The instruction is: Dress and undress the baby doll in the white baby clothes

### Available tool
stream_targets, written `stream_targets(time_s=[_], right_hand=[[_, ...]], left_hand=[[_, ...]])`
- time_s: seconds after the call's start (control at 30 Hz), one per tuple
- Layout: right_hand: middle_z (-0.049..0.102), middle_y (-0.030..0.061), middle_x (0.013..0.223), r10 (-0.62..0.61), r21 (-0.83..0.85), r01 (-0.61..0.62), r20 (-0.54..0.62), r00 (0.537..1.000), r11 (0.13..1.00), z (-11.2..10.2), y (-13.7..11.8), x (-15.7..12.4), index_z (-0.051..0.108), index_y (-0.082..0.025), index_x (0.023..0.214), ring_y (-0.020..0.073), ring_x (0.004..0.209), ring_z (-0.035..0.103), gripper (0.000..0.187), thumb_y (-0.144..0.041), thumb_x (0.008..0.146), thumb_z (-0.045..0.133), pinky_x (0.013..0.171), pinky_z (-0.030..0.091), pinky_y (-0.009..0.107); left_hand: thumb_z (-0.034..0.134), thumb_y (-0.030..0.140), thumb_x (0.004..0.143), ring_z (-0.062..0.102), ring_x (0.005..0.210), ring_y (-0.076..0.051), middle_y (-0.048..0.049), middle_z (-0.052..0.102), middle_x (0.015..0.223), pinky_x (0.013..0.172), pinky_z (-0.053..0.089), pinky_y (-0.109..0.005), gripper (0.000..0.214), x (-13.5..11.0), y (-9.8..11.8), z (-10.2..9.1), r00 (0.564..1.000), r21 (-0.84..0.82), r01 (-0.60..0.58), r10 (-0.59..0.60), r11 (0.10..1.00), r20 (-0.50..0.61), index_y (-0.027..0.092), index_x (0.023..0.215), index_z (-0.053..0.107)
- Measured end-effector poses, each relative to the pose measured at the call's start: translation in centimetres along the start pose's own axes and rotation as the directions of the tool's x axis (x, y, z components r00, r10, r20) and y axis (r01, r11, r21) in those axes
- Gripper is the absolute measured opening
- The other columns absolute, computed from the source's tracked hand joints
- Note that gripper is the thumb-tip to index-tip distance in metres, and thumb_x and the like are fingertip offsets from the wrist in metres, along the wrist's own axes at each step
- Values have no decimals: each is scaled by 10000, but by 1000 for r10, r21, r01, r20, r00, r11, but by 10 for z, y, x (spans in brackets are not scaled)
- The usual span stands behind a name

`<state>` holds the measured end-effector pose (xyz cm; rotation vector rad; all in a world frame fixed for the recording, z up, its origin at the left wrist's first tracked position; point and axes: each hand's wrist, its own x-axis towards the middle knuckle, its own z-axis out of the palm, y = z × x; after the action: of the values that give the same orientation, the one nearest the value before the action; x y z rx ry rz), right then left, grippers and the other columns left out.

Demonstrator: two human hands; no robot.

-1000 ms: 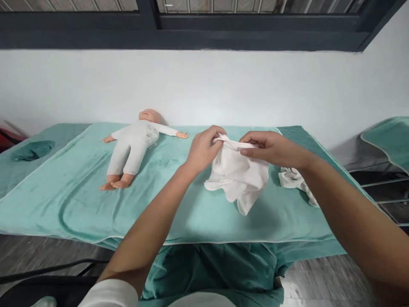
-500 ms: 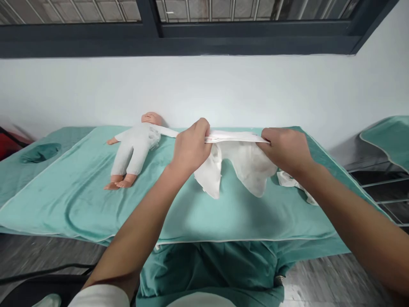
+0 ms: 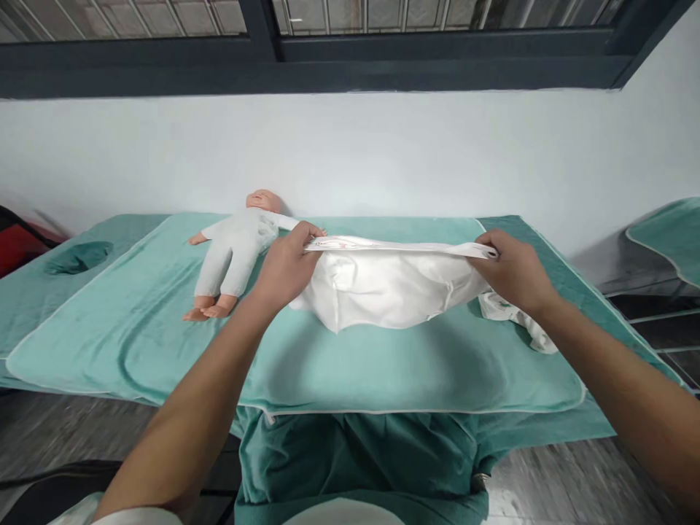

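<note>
A white baby garment [image 3: 388,284] is stretched sideways above the green-covered bed, its folded upper edge pulled nearly straight and the loose cloth hanging below. My left hand [image 3: 292,262] is closed on the left end of that edge. At the right end, my right hand [image 3: 511,268] grips the same edge between thumb and fingers. To the left of my left hand, a baby doll [image 3: 238,240] in a white suit lies on its back, one arm stretched toward that hand. Another white cloth piece [image 3: 514,317] lies crumpled just below my right hand, partly hidden by my right wrist.
A green sheet [image 3: 180,364] covers the bed, whose front edge runs close to my body. A hole [image 3: 82,257] shows in the cover at the far left. The white wall [image 3: 383,160] stands behind, under a dark window frame [image 3: 437,64]. A metal rack [image 3: 664,321] stands at the right.
My hands have moved farther apart, the left one leftward and the right one slightly rightward. The garment is spread wider, and its two hanging flaps now show as one broad piece.
</note>
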<state>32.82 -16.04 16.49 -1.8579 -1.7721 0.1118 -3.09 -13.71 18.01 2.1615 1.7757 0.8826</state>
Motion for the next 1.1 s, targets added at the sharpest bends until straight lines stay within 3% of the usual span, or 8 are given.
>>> stream_targets(time_s=[0.17,0.3,0.4,0.5,0.6,0.7,0.93,1.1], right_hand=[[695,71,908,48,-257,-33,54,997,966,-4,-6,-3,605,-237,1127,232,738,582,301,-284,834,549,603,349,302],[702,79,1001,3,-451,82,185,983,888,15,-13,3,606,-232,1101,244,785,620,227,-272,907,496,612,334,302],[684,132,1073,-46,-521,116,146,988,845,53,-18,9,598,-180,1121,269,835,647,232,-224,941,458,658,390,330],[638,213,1212,-137,-531,148,61,989,834,107,-29,3,582,-113,1204,330,1061,617,326,-102,945,384,818,449,407],[526,219,1446,-263,-384,293,129,956,875,163,-44,-14,546,-99,1321,336,1287,499,431,-52,926,378,1043,389,462],[545,197,1438,-199,-199,244,224,954,949,202,-55,-25,572,-100,1281,304,1344,459,369,-120,949,411,1138,331,455],[355,282,1589,72,-175,-40,182,981,984,225,-59,-4,474,16,1386,379,1492,298,511,-277,967,456,1217,209,502],[206,267,1659,65,-177,-41,129,989,983,224,-63,-6,408,-1,1464,372,1542,197,558,-237,959,434,1202,243,497]], left_hand=[[461,479,917,672,837,-240,-36,726,955,699,472,-309,318,6,-15,-12,940,248,72,-148,966,306,262,1101,603],[411,552,936,684,967,-305,-101,725,1019,781,491,-366,416,25,-35,7,858,463,45,-272,885,436,226,1110,602],[440,511,951,666,1080,-348,-163,695,1129,865,505,-414,431,32,-42,43,868,560,108,-352,822,349,180,1190,578],[471,318,966,596,1219,-349,-209,601,1314,958,495,-449,384,22,-40,93,969,557,107,-211,823,125,152,1310,508],[438,211,971,571,1256,-290,-166,598,1329,1000,495,-405,331,4,-36,141,977,378,-30,-53,925,207,156,1279,545],[394,151,969,595,1234,-234,-117,636,1303,1018,495,-364,335,-6,-36,173,967,263,-44,-26,964,253,175,1245,582],[396,206,965,491,1357,-351,-231,533,1427,1129,416,-485,443,5,-43,190,977,318,118,-167,941,132,58,1368,508],[410,246,965,375,1469,-378,-237,352,1602,1176,365,-499,651,8,-31,189,976,271,177,-205,946,79,88,1578,261]])
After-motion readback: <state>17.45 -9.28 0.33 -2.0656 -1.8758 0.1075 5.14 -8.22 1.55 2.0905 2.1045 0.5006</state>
